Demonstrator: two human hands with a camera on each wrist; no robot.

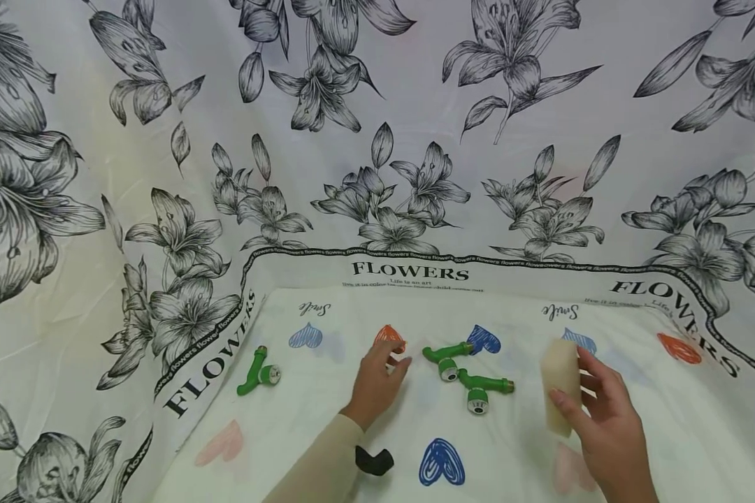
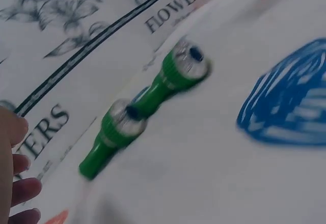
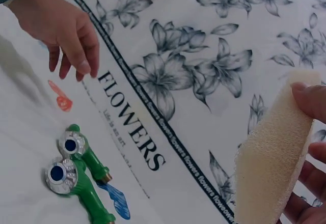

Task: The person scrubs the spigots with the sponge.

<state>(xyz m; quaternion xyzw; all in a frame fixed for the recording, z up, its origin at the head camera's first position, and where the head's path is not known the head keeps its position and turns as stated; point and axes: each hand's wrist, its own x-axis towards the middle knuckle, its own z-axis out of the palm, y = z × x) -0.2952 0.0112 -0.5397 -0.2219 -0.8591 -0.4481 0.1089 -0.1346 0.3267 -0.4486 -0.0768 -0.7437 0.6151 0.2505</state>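
Note:
In the head view my right hand [image 1: 616,426] grips a pale beige sponge [image 1: 558,384] between thumb and fingers, raised over the cloth. The right wrist view shows the porous broad face of this sponge [image 3: 272,152]. My left hand [image 1: 376,381] hovers over the left-middle of the cloth, its fingers loosely bent and holding nothing. Just right of it lie two green taps close together, a rear tap [image 1: 443,360] and a front tap [image 1: 486,384], with clear-and-silver knobs. A third green tap [image 1: 256,370] lies apart at the left.
A white cloth [image 1: 314,412] printed with hearts covers the work surface. Behind and beside it hangs a flower-printed curtain [image 1: 415,223]. A small black curved object [image 1: 374,461] shows beside the left sleeve [image 1: 321,457]; its kind is unclear.

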